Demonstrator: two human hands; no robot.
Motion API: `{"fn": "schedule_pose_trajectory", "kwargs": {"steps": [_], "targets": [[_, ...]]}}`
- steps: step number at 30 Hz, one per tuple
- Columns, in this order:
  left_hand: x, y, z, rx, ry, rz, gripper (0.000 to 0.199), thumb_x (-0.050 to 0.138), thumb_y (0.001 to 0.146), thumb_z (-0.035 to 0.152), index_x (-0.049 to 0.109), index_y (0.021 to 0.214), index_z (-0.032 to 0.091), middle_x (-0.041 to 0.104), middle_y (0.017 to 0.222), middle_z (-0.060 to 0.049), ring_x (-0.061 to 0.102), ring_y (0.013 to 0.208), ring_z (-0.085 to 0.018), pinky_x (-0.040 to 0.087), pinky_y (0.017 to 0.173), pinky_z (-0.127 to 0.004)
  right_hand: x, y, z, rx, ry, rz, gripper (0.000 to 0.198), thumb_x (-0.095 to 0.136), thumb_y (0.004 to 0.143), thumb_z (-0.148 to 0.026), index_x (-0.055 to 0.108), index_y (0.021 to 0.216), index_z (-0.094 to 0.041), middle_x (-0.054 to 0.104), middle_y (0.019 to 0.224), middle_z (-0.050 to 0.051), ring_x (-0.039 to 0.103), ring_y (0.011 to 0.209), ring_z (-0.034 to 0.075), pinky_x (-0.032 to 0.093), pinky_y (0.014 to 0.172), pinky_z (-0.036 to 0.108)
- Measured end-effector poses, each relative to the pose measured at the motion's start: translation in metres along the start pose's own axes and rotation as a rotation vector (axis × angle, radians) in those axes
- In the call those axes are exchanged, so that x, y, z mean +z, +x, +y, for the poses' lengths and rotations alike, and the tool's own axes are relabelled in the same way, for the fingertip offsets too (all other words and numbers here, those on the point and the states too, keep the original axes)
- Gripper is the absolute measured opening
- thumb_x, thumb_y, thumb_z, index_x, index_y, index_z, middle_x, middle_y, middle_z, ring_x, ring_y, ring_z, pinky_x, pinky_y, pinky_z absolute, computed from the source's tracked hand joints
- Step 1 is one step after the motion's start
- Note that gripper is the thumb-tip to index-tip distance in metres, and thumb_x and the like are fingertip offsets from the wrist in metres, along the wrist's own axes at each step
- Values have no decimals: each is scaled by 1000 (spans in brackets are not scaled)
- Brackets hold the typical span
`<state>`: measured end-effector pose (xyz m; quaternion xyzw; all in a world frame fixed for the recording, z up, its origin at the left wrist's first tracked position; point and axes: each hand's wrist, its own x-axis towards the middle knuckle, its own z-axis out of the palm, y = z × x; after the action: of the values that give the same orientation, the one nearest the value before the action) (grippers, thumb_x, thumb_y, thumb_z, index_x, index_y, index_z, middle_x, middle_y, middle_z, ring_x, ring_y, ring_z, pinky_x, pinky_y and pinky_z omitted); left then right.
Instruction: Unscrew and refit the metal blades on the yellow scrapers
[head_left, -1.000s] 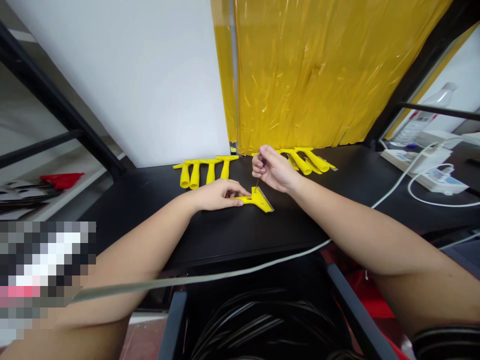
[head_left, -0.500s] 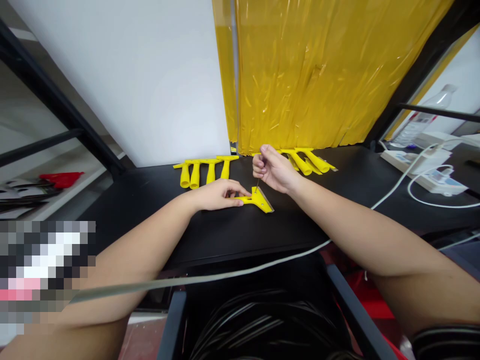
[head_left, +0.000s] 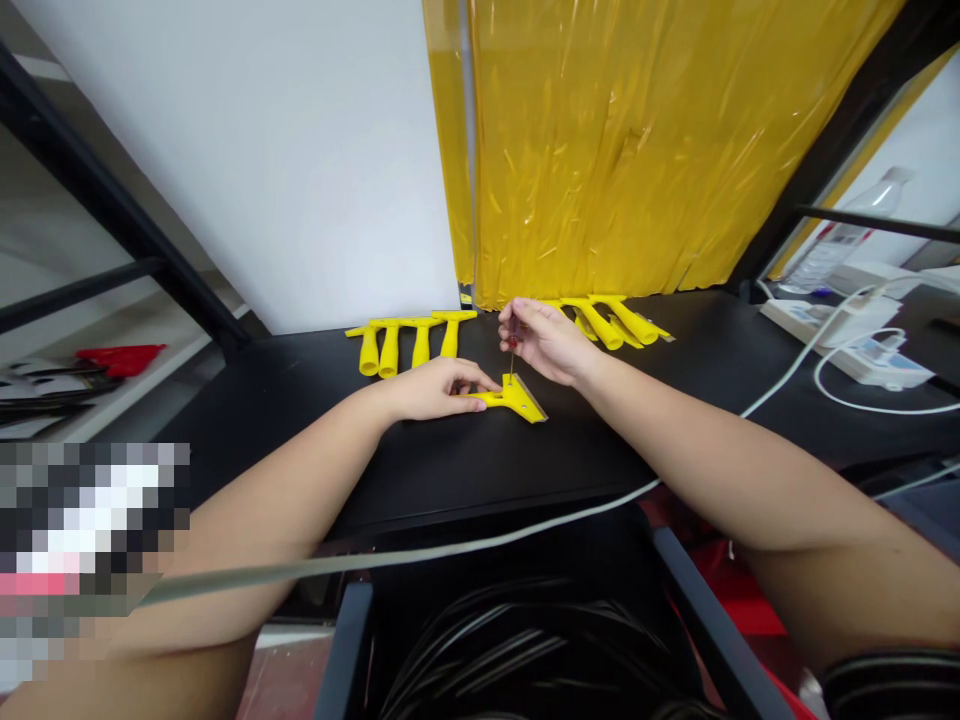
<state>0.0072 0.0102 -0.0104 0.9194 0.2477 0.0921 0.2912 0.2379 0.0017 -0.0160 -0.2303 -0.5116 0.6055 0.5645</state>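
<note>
My left hand (head_left: pixel 442 388) is closed around the handle of a yellow scraper (head_left: pixel 523 402), pressing it down on the black tabletop (head_left: pixel 442 470). The scraper's wide head points right, with a metal blade along its edge and a screw on its face. My right hand (head_left: pixel 547 342) grips a small screwdriver (head_left: pixel 513 345) with a reddish handle. Its thin shaft stands nearly upright, the tip at the upper part of the scraper head. Behind my left hand, several yellow scraper handles (head_left: pixel 390 345) lie in a row. More yellow scrapers (head_left: pixel 626 320) lie behind my right hand.
A white cable (head_left: pixel 480 543) runs across in front of the table edge. On the right are power strips (head_left: pixel 862 350) with plugs and a plastic bottle (head_left: pixel 847 230). A white panel (head_left: pixel 322 170) and yellow film (head_left: pixel 637 150) stand behind. Black frame posts (head_left: pixel 127 190) rise at both sides.
The fingers of my right hand have shifted slightly down and opened a little, so the screwdriver's reddish handle now shows. My left hand and the scraper stay nearly in place.
</note>
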Motion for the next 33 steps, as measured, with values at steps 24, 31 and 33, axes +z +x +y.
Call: {"fn": "schedule_pose_trajectory", "kwargs": {"steps": [24, 31, 33], "targets": [[0, 0, -3, -6, 37, -8, 42, 70, 95, 44, 76, 130, 20, 74, 110, -9, 60, 81, -16, 45, 71, -27, 8, -4, 0, 49, 137, -55, 38, 86, 85, -37, 51, 89, -23, 58, 84, -4, 52, 69, 11, 43, 64, 25], [1, 1, -2, -15, 31, -2, 43, 71, 94, 44, 76, 130, 20, 74, 108, -8, 59, 77, -15, 45, 68, -26, 7, -4, -3, 175, 123, -148, 32, 68, 99, -54, 58, 96, -23, 37, 60, -9, 33, 53, 11, 40, 59, 25], [1, 1, -2, -15, 35, 3, 43, 72, 94, 44, 77, 129, 20, 74, 106, -8, 58, 76, -15, 45, 69, -26, 10, -6, -3, 143, 129, -153, 31, 70, 98, -52, 52, 99, -27, 38, 62, -9, 33, 53, 11, 38, 60, 24]]}}
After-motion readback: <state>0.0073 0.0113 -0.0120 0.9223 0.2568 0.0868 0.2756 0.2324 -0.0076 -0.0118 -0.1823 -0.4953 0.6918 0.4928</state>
